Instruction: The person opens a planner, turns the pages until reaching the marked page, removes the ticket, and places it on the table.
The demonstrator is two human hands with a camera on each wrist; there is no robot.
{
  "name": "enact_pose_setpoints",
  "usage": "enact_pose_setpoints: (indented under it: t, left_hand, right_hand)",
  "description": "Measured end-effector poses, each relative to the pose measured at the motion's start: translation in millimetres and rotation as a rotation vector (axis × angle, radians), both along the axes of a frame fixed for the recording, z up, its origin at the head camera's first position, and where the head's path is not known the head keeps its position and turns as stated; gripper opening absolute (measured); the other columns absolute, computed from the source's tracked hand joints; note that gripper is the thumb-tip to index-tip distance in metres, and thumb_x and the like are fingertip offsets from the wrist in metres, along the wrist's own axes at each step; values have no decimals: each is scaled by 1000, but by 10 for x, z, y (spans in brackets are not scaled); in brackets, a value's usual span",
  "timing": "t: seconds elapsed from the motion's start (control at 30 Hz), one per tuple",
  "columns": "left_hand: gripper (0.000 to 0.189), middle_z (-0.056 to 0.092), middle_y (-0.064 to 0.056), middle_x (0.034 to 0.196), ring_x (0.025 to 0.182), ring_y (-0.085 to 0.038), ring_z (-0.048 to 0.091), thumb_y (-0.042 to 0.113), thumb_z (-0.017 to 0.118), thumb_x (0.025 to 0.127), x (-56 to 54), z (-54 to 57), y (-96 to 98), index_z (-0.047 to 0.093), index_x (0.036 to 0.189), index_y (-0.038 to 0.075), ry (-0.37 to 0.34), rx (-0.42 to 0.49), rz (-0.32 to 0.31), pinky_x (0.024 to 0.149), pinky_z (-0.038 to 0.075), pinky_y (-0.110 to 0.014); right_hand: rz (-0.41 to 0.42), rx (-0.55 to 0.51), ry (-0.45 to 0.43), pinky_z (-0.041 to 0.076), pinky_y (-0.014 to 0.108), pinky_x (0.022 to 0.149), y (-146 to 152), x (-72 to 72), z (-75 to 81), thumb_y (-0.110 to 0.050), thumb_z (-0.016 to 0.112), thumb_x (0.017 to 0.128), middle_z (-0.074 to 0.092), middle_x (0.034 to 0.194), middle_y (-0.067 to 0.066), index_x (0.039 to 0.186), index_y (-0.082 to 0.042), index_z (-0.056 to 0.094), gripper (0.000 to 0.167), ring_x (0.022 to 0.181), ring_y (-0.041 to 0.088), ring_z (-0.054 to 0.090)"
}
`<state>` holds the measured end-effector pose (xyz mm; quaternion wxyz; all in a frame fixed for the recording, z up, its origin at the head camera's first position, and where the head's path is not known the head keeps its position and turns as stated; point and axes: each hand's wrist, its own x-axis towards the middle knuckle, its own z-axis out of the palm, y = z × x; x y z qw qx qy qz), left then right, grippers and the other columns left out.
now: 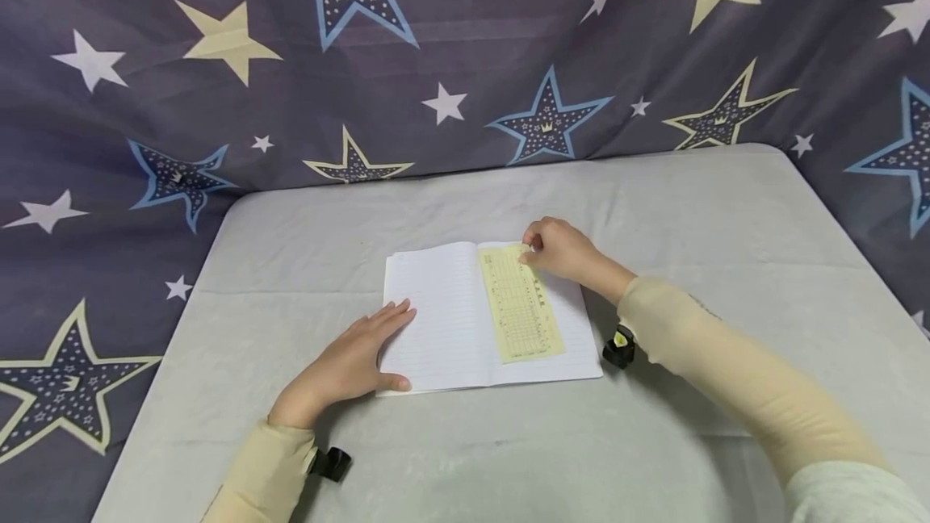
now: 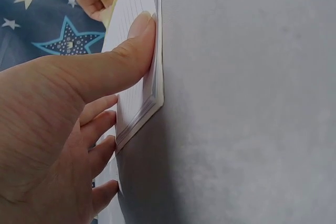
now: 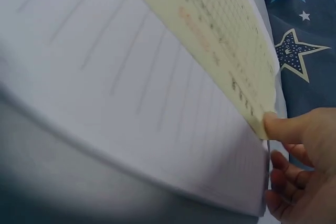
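Observation:
An open lined notebook (image 1: 436,309) lies on the grey cloth. On its right page is a yellow printed form (image 1: 519,309), a narrow slip with a grid and dark print, set at a slight slant. My right hand (image 1: 565,250) pinches the slip's far right corner; the right wrist view has the thumb on that corner of the form (image 3: 226,51), the other fingers curled below. My left hand (image 1: 356,357) rests on the notebook's left edge, thumb and fingers spread. In the left wrist view its thumb (image 2: 118,66) lies on the page near the corner.
A grey cloth-covered table (image 1: 465,450) surrounds the notebook. Behind and at both sides hangs a dark curtain (image 1: 465,47) with stars. A small black device sits at each wrist, the left one (image 1: 336,465) and the right one (image 1: 619,348).

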<state>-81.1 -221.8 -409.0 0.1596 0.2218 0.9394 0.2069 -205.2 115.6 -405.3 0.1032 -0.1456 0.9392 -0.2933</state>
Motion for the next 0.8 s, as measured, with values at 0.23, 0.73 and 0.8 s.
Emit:
enact_pose_setpoints:
  t: [0.23, 0.73, 0.8]
  left_hand:
    - [102, 28, -9, 161, 148, -32, 23, 33, 89, 69, -4, -9, 0, 37, 153, 7, 5, -4, 0, 117, 20, -55]
    - [101, 29, -10, 161, 147, -33, 23, 34, 88, 69, 10, -19, -9, 38, 153, 6, 15, 11, 1, 117, 19, -55]
    - [101, 29, -10, 161, 148, -33, 23, 34, 88, 70, 6, -25, -12, 38, 153, 6, 14, 13, 0, 117, 18, -55]
  right_hand:
    - [-52, -85, 88, 50, 40, 80, 117, 13, 16, -15, 70, 93, 70, 94, 10, 99, -4, 70, 12, 87, 26, 62]
    - [-258, -72, 135, 47, 44, 73, 1091, -203, 119, -15, 67, 96, 67, 100, 22, 107, 3, 67, 21, 88, 35, 60]
    - [-270, -73, 134, 46, 41, 70, 1218, -219, 131, -16, 66, 97, 67, 100, 22, 107, 3, 66, 22, 87, 34, 60]
